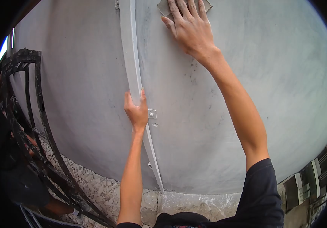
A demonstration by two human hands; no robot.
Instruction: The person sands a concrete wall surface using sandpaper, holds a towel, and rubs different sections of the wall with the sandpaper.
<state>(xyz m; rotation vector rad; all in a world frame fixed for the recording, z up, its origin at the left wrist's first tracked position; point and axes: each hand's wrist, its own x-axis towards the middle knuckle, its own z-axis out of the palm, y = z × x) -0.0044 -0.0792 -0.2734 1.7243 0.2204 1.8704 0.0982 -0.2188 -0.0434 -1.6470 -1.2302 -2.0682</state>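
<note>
My left hand (136,112) is closed round a light grey upright pipe (130,49) that runs down the grey wall (285,83). A small bracket (152,114) with a bolt is fixed to the wall just right of that hand. Higher up and to the right, my right hand (192,30) presses a grey sheet that looks like sandpaper (164,7) flat against the wall. Its fingers are spread over the sheet, and part of the sheet is hidden under them or cut off by the frame's top.
A black metal frame (38,91) stands on the left, with a person (26,178) partly visible behind it. Broken rubble (91,174) lies at the wall's foot, beside a concrete ledge (201,201). Dark and pale panels (308,182) are stacked at lower right.
</note>
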